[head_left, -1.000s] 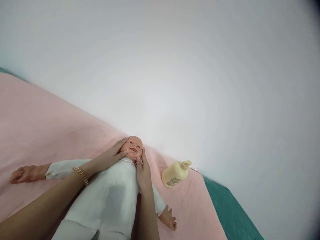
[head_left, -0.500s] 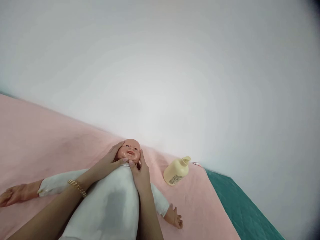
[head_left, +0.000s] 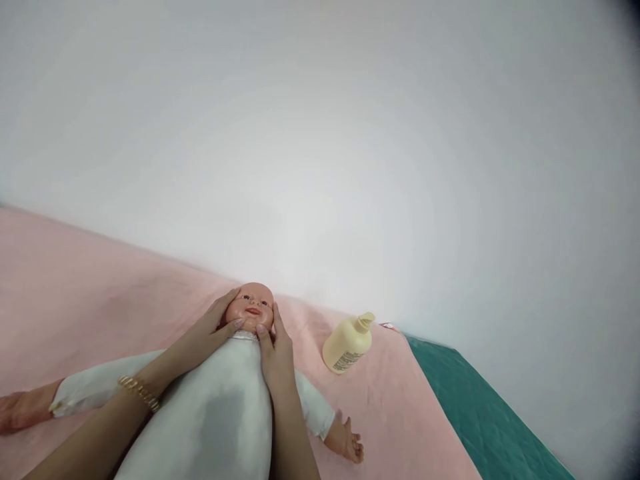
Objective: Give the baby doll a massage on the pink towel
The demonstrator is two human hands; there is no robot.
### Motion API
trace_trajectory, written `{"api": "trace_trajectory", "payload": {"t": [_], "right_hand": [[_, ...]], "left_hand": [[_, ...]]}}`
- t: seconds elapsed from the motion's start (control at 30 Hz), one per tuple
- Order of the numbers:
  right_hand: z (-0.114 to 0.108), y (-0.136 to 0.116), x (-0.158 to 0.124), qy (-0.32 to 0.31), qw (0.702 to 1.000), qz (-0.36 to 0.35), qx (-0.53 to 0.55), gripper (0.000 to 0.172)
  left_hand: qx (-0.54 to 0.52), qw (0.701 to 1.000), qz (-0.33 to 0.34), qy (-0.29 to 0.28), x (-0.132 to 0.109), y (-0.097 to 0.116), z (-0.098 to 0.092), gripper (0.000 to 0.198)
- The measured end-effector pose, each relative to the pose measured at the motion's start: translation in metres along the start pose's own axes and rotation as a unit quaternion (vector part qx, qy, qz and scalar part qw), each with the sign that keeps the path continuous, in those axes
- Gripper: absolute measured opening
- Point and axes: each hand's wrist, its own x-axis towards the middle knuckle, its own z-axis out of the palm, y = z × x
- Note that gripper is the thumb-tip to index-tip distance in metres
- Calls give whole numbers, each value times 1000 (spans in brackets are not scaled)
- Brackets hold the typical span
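Observation:
A baby doll [head_left: 200, 427] in a white outfit lies on its back with both arms spread. Its head [head_left: 254, 310] is between my two hands. My left hand [head_left: 210, 331], with a gold bracelet on the wrist, cups the left side of the head, the thumb along the chin. On the other side, my right hand [head_left: 276, 343] rests its fingers against the cheek, its thumb near the neck. The backs of the fingers partly hide the head's sides.
A pale yellow pump bottle [head_left: 347, 343] stands right of the doll on a pink cloth [head_left: 400, 400]. Green quilted fabric [head_left: 490, 393] shows at the right. Behind runs a plain white wall [head_left: 320, 133].
The view has shifted slightly, so the doll, my hands and the bottle appear a little further left. Both hands stay on the doll's head, and the thumbs look slightly farther apart.

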Motion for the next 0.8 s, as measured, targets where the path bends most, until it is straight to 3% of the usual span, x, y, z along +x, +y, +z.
{"api": "trace_trajectory", "payload": {"t": [0.33,0.5,0.8], "right_hand": [[-9,-4,-1,-21,999,-20,-32,71],[-5,-3,-2,-11,1000,-5,-14,71],[2,-6,-3,-11,999,19,31,84]], "left_hand": [[-77,997,10,11,0,4,3,78],[-58,998,-5,7,-3,11,0,78],[-77,996,-47,-6,-1,4,0,96]]}}
